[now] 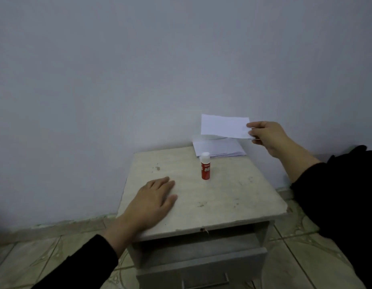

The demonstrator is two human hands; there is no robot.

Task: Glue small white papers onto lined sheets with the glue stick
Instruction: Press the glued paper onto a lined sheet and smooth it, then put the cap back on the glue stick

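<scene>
Fingers [253, 133] of right hand [268, 138] pinch white paper [223, 126] above the surface's far-right corner.
Left hand [151, 202] flat, fingers straight, near front-left edge; glue stick [205, 166] upright mid-surface [233, 195].

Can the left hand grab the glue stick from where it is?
Probably yes. The left hand lies flat on the table, holding nothing, and the glue stick stands upright nearby with only bare tabletop between them.
</scene>
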